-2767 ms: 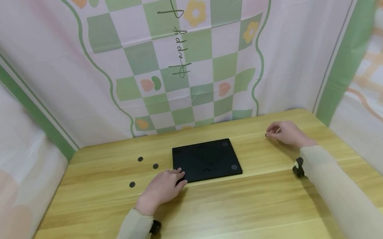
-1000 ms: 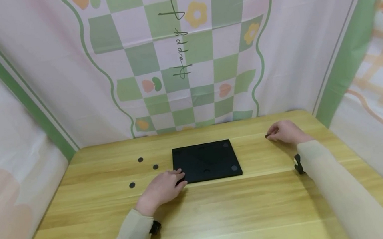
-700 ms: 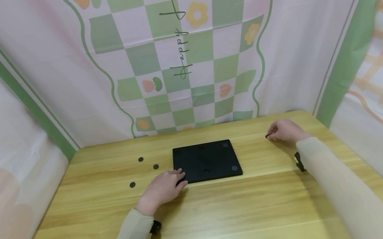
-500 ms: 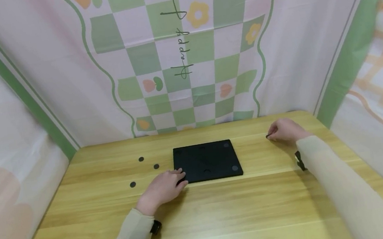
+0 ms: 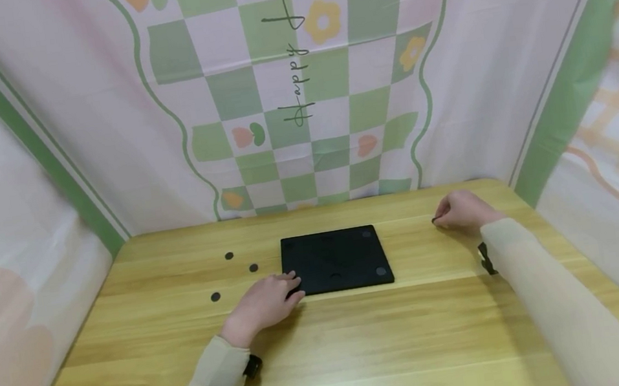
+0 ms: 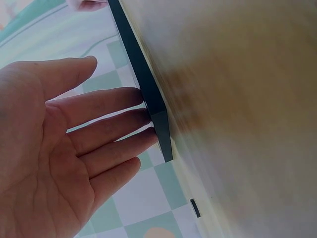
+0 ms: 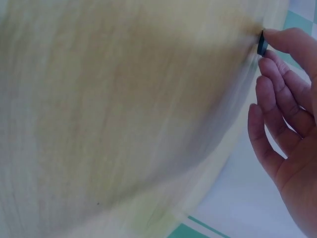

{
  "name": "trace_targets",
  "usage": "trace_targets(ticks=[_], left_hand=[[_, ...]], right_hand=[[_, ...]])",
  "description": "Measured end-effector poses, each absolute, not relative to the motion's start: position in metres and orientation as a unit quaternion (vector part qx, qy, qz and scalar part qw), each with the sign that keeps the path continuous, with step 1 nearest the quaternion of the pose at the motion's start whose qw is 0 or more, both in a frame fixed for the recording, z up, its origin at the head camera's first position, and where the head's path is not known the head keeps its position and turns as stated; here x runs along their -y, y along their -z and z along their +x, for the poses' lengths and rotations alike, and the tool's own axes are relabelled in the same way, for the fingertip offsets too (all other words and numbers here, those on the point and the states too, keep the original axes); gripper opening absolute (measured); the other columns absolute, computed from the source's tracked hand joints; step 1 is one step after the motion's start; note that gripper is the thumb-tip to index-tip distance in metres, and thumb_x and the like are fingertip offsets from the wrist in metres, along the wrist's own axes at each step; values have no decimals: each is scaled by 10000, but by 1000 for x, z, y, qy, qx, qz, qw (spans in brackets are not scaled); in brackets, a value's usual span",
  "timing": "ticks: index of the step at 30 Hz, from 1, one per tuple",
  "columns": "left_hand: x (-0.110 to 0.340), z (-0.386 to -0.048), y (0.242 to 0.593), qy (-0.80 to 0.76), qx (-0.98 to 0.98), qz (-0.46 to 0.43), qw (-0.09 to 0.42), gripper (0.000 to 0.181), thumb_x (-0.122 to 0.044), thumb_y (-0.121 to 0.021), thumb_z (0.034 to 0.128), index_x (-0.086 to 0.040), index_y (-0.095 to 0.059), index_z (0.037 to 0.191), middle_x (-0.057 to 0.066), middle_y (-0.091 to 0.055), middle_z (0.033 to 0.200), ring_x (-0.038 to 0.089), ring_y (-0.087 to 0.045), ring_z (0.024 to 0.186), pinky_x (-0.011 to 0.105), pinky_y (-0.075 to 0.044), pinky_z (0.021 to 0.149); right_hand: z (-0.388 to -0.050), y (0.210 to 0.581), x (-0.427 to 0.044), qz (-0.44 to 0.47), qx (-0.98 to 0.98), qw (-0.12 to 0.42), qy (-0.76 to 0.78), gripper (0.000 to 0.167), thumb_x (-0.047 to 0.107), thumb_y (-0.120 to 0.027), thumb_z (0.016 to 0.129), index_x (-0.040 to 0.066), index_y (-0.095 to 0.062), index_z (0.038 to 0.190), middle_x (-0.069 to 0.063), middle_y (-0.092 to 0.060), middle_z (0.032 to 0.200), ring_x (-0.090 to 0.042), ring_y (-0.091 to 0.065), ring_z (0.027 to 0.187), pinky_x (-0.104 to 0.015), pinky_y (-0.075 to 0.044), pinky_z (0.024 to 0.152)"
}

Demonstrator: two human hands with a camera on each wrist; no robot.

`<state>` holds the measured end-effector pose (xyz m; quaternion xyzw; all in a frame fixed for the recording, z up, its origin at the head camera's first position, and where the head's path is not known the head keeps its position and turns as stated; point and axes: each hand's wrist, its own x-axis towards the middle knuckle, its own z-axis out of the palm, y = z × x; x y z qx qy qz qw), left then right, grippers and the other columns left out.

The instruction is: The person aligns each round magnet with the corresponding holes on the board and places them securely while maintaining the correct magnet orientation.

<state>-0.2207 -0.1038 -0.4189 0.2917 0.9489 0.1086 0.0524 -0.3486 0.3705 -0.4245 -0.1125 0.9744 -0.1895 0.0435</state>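
A flat black rectangular board (image 5: 334,258) lies on the wooden table, with round grey discs at its right corners. My left hand (image 5: 263,310) rests its fingertips on the board's near left corner; the left wrist view shows that hand (image 6: 74,134) with fingers extended against the board (image 6: 141,74). Right of the board, my right hand (image 5: 461,211) pinches a small dark disc (image 5: 434,220) between thumb and finger. In the right wrist view the disc (image 7: 262,43) stands on edge at the fingertips of the hand (image 7: 292,129), close to the table surface.
Left of the board lie three dark discs: one at the back (image 5: 229,256), one nearer the board (image 5: 253,267) and one at the front (image 5: 215,296). A patterned curtain (image 5: 325,86) hangs behind the table (image 5: 366,355) and along both sides.
Since the earliest frame the disc in my right hand has tilted and my right wrist has shifted slightly. My left hand stays on the board, and the three loose discs lie as before.
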Motion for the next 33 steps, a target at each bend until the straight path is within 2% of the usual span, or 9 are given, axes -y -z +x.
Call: trace_targets(ticks=[15,22,28,33], left_hand=[[103,-220,416,-109,-949,289,62,409,-338,-471,998,-94,-586,1307,116,-493,1411,303,-456,1312,462,-382,1077],[103,-220,416,-106,-949,292,58,415,-353,-458,1002,-102,-588,1306,116,-493,1413,301,-460,1310,457,-389,1071],[103,-220,417,-109,-949,289,58,422,-356,-459,1001,-98,-582,1311,116,-490,1415,305,-459,1309,459,-389,1071],[103,-221,418,-106,-950,287,58,420,-361,-457,1001,-106,-585,1309,109,-491,1415,299,-459,1311,456,-389,1072]], right_hand=[[-350,430,-372,-120,-972,25,199,208,245,-749,800,53,-741,880,-42,-700,832,-192,-622,776,-391,-526,716],[-348,429,-372,-129,-970,21,207,226,228,-743,812,18,-729,896,-69,-693,831,-196,-620,767,-385,-526,706],[-349,430,-373,-136,-968,24,210,188,195,-739,819,21,-725,887,-47,-684,807,-164,-609,743,-334,-518,687],[-350,431,-374,-147,-967,15,207,178,182,-737,816,16,-724,880,-45,-686,796,-165,-614,736,-346,-523,689]])
